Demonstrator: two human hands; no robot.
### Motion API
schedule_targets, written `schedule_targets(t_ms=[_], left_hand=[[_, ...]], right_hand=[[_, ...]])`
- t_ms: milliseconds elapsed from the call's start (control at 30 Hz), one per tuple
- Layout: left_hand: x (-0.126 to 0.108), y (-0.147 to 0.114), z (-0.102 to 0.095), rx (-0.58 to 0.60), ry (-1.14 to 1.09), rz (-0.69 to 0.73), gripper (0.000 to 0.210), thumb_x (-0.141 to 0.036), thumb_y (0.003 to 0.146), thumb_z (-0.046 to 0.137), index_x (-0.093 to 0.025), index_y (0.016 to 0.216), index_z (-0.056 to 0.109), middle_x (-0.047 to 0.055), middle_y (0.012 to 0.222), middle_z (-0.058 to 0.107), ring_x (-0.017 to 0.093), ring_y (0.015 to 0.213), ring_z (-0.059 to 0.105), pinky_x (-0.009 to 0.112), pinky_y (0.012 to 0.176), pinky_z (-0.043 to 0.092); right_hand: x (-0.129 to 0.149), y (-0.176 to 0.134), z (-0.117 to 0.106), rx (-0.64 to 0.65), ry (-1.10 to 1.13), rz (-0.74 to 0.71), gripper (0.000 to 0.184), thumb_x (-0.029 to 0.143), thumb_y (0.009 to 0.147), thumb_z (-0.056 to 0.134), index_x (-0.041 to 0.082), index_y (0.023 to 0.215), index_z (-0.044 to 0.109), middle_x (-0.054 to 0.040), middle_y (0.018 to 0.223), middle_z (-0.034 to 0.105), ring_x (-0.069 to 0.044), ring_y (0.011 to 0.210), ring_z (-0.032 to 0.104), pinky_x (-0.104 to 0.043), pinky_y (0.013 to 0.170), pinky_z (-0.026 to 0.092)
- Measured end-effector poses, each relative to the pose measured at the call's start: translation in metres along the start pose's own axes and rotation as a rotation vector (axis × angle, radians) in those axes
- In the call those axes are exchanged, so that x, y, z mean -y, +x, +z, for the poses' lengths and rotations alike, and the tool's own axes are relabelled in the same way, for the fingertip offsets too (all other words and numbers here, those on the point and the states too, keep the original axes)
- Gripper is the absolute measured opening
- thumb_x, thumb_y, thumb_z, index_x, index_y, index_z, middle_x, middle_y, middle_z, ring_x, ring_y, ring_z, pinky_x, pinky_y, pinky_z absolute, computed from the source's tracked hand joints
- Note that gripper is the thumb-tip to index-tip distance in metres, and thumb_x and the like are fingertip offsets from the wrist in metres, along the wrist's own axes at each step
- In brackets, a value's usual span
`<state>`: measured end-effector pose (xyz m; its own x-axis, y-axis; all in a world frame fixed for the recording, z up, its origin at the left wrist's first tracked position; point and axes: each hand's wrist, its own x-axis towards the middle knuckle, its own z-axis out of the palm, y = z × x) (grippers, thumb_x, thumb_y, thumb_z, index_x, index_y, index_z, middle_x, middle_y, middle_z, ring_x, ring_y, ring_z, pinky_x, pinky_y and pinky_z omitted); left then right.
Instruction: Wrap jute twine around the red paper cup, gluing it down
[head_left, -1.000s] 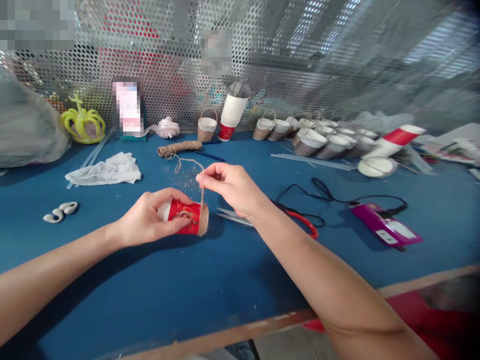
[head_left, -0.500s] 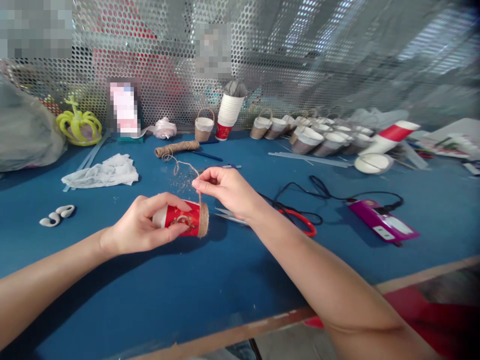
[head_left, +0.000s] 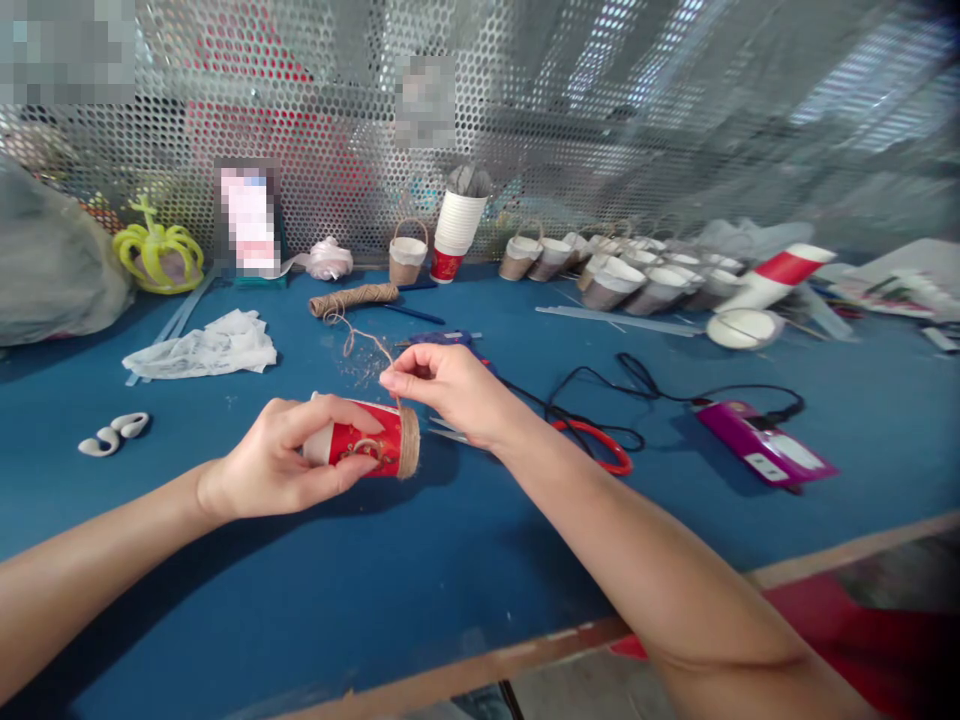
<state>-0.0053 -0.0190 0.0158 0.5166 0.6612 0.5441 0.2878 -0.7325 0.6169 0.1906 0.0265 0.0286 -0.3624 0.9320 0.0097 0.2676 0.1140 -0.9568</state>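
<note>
My left hand (head_left: pixel 281 462) holds a red paper cup (head_left: pixel 367 446) on its side just above the blue table (head_left: pixel 420 540). Brown twine is wound around the cup's right end. My right hand (head_left: pixel 442 385) pinches the twine strand (head_left: pixel 367 345) just above that end. The strand runs back to a twine spool (head_left: pixel 354 298) lying farther away on the table.
Red-handled scissors (head_left: pixel 592 445) and a black cord lie right of my hands, beside a purple device (head_left: pixel 765 455). Twine-wrapped cups (head_left: pixel 637 285) line the back right, a cup stack (head_left: pixel 456 230) stands by the mesh wall, and a white cloth (head_left: pixel 202 345) lies at left.
My right hand has come down and toward the cup, shortening the free twine. The cup has turned slightly in my left hand.
</note>
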Motion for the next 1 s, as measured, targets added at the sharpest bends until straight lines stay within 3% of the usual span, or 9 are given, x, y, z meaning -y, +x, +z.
schedule_targets(t_ms=[433,733,867,1000], left_hand=[[-0.0005,-0.0013,0.0009,0.004,0.011,0.016,0.017,-0.017,0.078,0.062,-0.018,0.093,0.056,0.003,0.077,0.069,0.008,0.054,0.057,0.016,0.051,0.047],[0.0007,-0.0002,0.0013,-0.044,-0.019,0.069,0.018,-0.016,0.076,0.064,-0.016,0.093,0.058,-0.003,0.06,0.062,0.003,0.039,0.039,0.013,0.037,0.033],[-0.0004,0.0019,0.0025,-0.054,-0.133,-0.101,0.014,-0.019,0.075,0.064,-0.016,0.088,0.06,-0.006,0.049,0.052,0.004,0.036,0.034,0.014,0.034,0.031],[-0.0015,0.0075,0.0028,-0.144,-0.326,-0.38,0.019,-0.026,0.072,0.067,-0.016,0.086,0.06,-0.003,0.059,0.058,0.004,0.04,0.042,0.014,0.038,0.038]], right_hand=[[-0.005,0.0017,0.0004,0.053,-0.07,0.017,0.02,0.037,0.072,0.064,0.017,0.071,0.06,0.0004,0.067,0.059,-0.01,0.057,0.048,-0.025,0.054,0.038],[-0.0063,0.0033,0.0014,0.07,-0.045,0.038,0.02,0.035,0.069,0.067,0.016,0.069,0.059,0.0008,0.065,0.058,-0.01,0.057,0.05,-0.026,0.057,0.042],[-0.0068,0.0059,0.0024,0.049,-0.067,0.046,0.02,0.035,0.073,0.064,0.016,0.069,0.059,-0.0006,0.066,0.061,-0.012,0.06,0.054,-0.027,0.06,0.044],[-0.0012,0.0067,-0.0009,-0.092,-0.167,0.01,0.022,0.034,0.082,0.053,0.016,0.072,0.058,-0.0037,0.073,0.064,-0.012,0.065,0.058,-0.026,0.063,0.045]])
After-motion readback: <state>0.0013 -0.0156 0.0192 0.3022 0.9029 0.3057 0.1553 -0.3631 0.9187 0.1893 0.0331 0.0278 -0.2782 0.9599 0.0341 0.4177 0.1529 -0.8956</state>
